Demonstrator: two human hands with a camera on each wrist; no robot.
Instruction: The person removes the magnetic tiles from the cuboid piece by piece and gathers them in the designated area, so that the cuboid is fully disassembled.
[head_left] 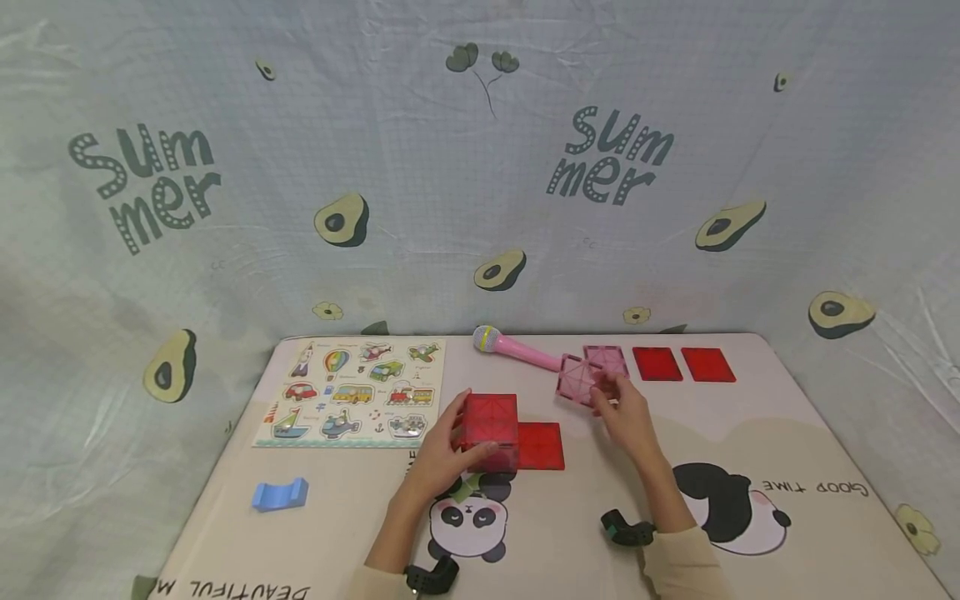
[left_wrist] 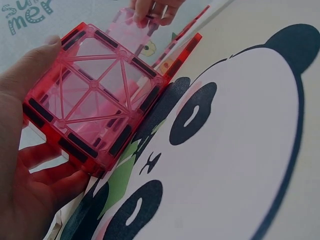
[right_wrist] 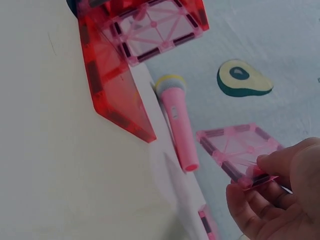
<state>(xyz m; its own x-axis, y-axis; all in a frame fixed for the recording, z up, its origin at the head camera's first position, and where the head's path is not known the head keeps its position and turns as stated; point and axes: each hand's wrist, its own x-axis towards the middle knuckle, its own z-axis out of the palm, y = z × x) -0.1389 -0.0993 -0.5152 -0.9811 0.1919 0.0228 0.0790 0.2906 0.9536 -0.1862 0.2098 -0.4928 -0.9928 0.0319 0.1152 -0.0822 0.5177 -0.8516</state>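
My left hand [head_left: 441, 446] grips a box of red magnetic tiles [head_left: 491, 417] from its left side, the thumb along the near face. In the right wrist view one side of this box is a pink tile [right_wrist: 154, 25]. A red tile [head_left: 542, 446] lies flat against the box's right side. My right hand [head_left: 624, 414] pinches a square pink magnetic tile [right_wrist: 240, 152] by one edge, thumb on top and fingers beneath. It is held up behind and right of the box, overlapping the end of a pink toy microphone [head_left: 525, 352] in the head view.
Another pink tile [head_left: 609, 358] and two red tiles [head_left: 657, 364] lie along the back right. A picture puzzle board [head_left: 270, 437] covers the back left. In front of it sits a blue curved block [head_left: 281, 495]. A patterned curtain [head_left: 420, 167] hangs behind the table.
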